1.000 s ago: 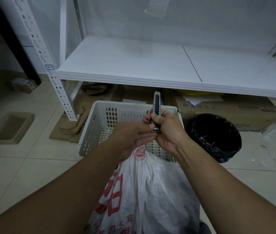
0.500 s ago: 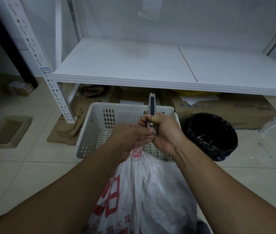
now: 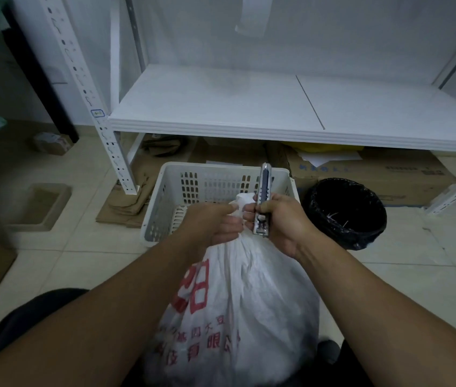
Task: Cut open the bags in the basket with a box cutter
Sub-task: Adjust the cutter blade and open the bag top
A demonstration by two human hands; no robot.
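A full white plastic bag (image 3: 252,308) with red print stands between my forearms, in front of the white slotted basket (image 3: 165,208). My left hand (image 3: 213,224) grips the bag's bunched, knotted neck. My right hand (image 3: 280,219) holds a metal box cutter (image 3: 263,196) upright against the right side of that neck, its far end pointing away over the basket. I cannot see whether a blade is out. What lies in the basket is mostly hidden behind my hands.
A black-lined waste bin (image 3: 347,210) stands right of the basket. A white metal shelf (image 3: 249,107) runs across behind it, with flattened cardboard boxes (image 3: 383,174) stored underneath. A shallow cardboard tray (image 3: 39,205) lies on the tiled floor at the left.
My hands have drawn slightly apart, and the bag's knotted neck now shows between them. The cutter stays upright in my right hand. The camera view shifted a little.
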